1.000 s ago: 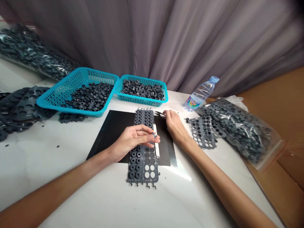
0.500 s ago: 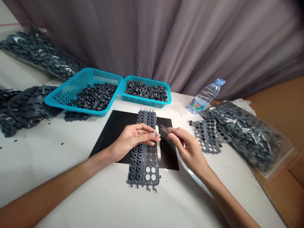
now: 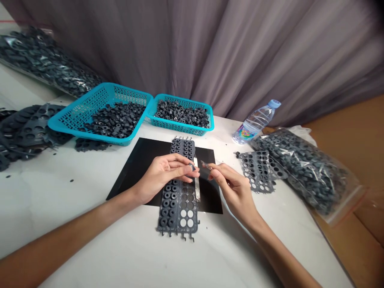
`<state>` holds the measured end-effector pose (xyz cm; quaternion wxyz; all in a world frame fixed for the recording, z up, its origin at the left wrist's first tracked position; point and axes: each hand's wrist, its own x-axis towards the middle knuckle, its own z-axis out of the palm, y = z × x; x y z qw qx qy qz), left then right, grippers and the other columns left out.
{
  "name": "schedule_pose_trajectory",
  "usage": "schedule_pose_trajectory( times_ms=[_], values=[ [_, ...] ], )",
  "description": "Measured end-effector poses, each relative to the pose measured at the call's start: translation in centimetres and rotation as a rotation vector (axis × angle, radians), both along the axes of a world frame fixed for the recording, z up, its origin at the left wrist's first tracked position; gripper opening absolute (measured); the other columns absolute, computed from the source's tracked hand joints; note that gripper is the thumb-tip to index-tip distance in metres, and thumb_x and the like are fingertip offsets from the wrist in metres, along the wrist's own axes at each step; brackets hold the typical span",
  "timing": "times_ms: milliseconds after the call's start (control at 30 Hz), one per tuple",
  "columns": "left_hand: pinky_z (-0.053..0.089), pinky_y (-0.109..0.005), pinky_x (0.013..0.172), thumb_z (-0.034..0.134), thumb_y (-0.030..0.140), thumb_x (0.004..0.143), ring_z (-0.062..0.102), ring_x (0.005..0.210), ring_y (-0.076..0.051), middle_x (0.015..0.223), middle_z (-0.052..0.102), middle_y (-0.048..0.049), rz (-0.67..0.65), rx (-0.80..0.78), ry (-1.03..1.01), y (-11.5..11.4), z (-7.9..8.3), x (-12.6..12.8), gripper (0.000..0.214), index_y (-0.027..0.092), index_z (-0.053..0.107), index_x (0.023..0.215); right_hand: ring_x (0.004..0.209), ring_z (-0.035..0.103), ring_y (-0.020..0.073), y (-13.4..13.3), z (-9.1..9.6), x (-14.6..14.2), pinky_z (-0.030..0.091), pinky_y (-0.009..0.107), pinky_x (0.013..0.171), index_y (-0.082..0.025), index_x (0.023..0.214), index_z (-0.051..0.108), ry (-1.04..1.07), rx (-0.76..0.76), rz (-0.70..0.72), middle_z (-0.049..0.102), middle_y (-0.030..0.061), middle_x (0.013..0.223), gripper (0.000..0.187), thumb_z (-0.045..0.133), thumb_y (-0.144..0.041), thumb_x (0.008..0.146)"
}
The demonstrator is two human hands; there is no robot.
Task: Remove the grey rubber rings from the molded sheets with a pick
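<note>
Between its thumb and fingers, my left hand [image 3: 168, 173] pinches a small dark rubber piece [image 3: 191, 167]. My right hand [image 3: 232, 182] is closed on tweezers [image 3: 205, 164], whose tips point left, a short way from that piece. Beneath my left hand lies a dark moulded rubber sheet [image 3: 179, 216], long and narrow. Ring-shaped pieces fill its left columns; round holes show at its lower right. A pale metal strip [image 3: 197, 188] lies along the sheet's right edge. The sheet's middle is partly hidden by my left hand, and a black mat [image 3: 135, 160] lies below it.
Two blue baskets [image 3: 99, 138] [image 3: 180, 129] of small dark pieces stand at the back. A plastic bottle [image 3: 255, 122] stands right of them. Filled clear bags lie at far left [image 3: 51, 66] and right [image 3: 312, 170]. Holed rubber sheets [image 3: 257, 170] lie on the right, more scraps [image 3: 36, 128] at left.
The whole view has shifted slightly, moving most things a little left in the picture. The tweezers are turned slightly; both hands keep their holds, with a small gap between tweezers and piece.
</note>
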<state>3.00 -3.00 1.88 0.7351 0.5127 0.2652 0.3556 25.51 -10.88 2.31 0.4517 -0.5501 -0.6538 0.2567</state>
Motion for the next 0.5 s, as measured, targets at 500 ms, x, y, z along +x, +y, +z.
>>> schedule_pose_trajectory(
  times_ms=[500],
  values=[
    [0.064,-0.027,0.073,0.086,0.031,0.086,0.08,0.091,-0.024,0.095,0.081,-0.0106,0.059,0.037,-0.014,-0.6,-0.2,0.4,0.03,0.013,0.067,0.101,0.075,0.057,0.0185,-0.4,-0.6,-1.7,0.045,0.031,0.067,-0.022,0.11,0.078,0.102,-0.07,-0.046,0.064,0.0033,0.082,0.033,0.058,-0.047,0.104]
  ],
)
